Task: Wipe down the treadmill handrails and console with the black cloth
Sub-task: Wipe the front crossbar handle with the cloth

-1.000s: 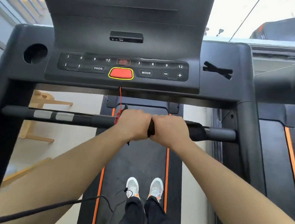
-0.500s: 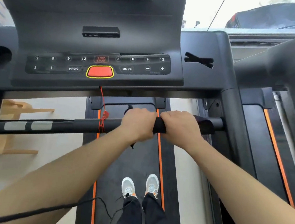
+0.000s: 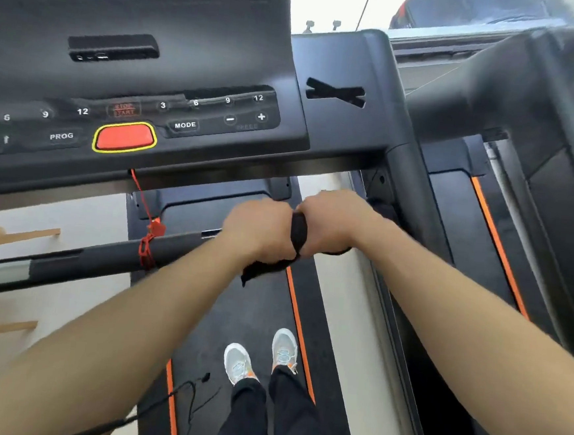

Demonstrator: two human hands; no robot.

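A black horizontal handrail bar (image 3: 79, 262) crosses below the dark console (image 3: 187, 72). The black cloth (image 3: 299, 232) is wrapped round the bar near its right end. My left hand (image 3: 260, 230) and my right hand (image 3: 333, 221) grip the cloth-covered bar side by side, knuckles up. A loose cloth end hangs below my left hand. My right hand sits close to the right upright (image 3: 414, 200). The bar under both hands is hidden.
The console carries a red stop button (image 3: 124, 137) and a row of number and mode keys. A red safety cord (image 3: 146, 240) loops round the bar left of my hands. Below lie the treadmill belt (image 3: 253, 317) and my shoes. A second treadmill (image 3: 543, 134) stands at right.
Both hands have slid rightward along the bar with the cloth, from the middle to the end by the right upright. The camera has swung right as well.
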